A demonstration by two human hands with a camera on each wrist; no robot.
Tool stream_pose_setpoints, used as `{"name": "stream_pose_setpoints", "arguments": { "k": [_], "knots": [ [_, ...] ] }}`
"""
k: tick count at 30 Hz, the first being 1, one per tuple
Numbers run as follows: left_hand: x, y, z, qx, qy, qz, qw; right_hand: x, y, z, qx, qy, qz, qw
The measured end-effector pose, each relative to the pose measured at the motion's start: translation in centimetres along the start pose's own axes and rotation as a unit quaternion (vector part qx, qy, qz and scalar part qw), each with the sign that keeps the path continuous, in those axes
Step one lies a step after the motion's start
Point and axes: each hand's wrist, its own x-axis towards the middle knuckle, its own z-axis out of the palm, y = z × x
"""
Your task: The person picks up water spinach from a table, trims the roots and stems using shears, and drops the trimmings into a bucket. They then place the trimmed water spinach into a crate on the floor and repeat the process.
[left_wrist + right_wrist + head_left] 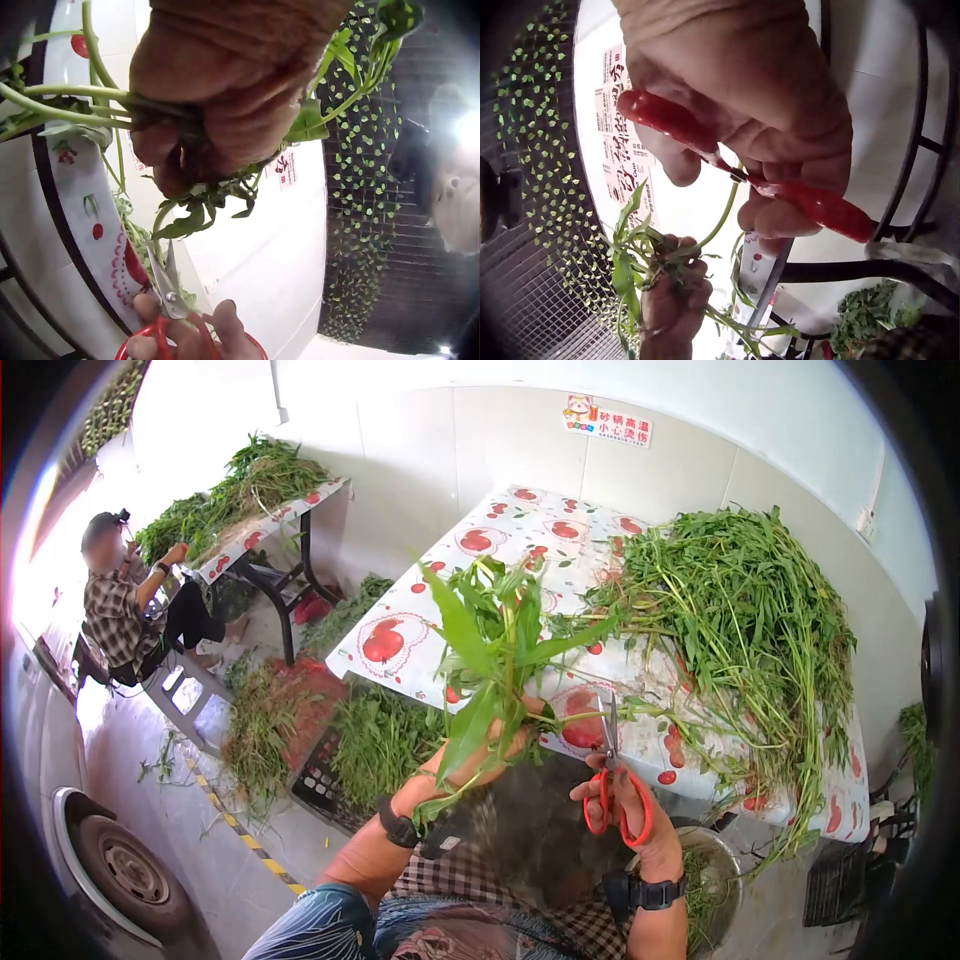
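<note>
My left hand (pixel 225 82) grips a bunch of leafy green stems (pixel 490 650), its leaves spreading above the fist in the head view. Cut ends and longer stems stick out on the other side, toward the right. In my right hand (pixel 640 810) are red-handled scissors (pixel 169 296), with fingers through the loops. Their blades (pixel 608 725) point up and are parted a little, close beside a stem that runs from the bunch. From the right wrist, the red handles (pixel 817 210) stand wide apart. A large heap of greens (pixel 740 610) lies on the table just beyond the right hand.
The table (pixel 430 600) has a white cover printed with red fruit. Below it stand a black crate (pixel 320 770) of greens and, at right, a metal bowl (pixel 725 860) with trimmings. Another person (pixel 125 600) sits at a second table (pixel 270 525) at far left. A car wheel (pixel 130 870) is lower left.
</note>
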Motion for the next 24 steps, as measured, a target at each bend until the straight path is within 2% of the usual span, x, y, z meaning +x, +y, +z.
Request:
{"name": "stream_pose_setpoints", "arguments": {
  "k": [2, 4, 6, 9, 12, 13, 15, 17, 18, 19, 22, 24],
  "knots": [
    [0.2, -1.5, -1.0, -0.049, -0.002, -0.038, 0.998, 0.0, 0.0, -0.1, 0.002, -0.001, 0.002, 1.000],
    [0.4, -1.9, -1.2, 0.043, -0.010, -0.011, 0.999, 0.0, 0.1, -0.2, 0.004, -0.001, 0.003, 1.000],
    [0.7, -1.6, -1.0, 0.267, -0.017, 0.074, 0.961, 0.1, 0.2, -0.2, 0.000, -0.004, 0.003, 1.000],
    [0.8, -1.2, -0.3, 0.235, -0.011, 0.058, 0.970, 0.3, 0.5, -0.2, -0.013, -0.018, -0.004, 1.000],
    [1.3, -0.4, -0.5, 0.344, -0.052, 0.040, 0.937, 0.2, 0.3, 0.3, -0.024, -0.012, 0.005, 1.000],
    [1.2, -0.5, -0.4, 0.266, -0.022, 0.020, 0.964, 0.2, 0.1, 0.5, -0.028, -0.009, 0.010, 1.000],
    [1.1, -0.7, -0.4, 0.101, 0.035, 0.001, 0.994, 0.6, 0.3, 0.5, 0.040, 0.015, -0.013, 0.999],
    [1.8, -0.5, -0.6, -0.079, 0.084, 0.033, 0.993, 1.0, 0.4, 0.5, 0.095, 0.022, -0.022, 0.995],
    [2.2, -0.6, -0.6, -0.172, 0.105, 0.058, 0.978, 1.1, 0.4, 0.5, 0.116, 0.019, -0.019, 0.993],
    [2.5, -1.0, -0.6, 0.101, 0.147, 0.156, 0.972, 1.1, 0.3, 0.5, 0.136, 0.016, -0.017, 0.990],
    [1.7, 0.8, -1.6, 0.062, 0.215, -0.035, 0.974, 1.1, 0.3, 0.8, 0.169, 0.032, -0.018, 0.985],
    [1.3, 0.6, -2.5, 0.007, 0.205, -0.044, 0.978, 1.2, 0.6, 1.0, 0.178, 0.051, -0.011, 0.983]
  ]
}}
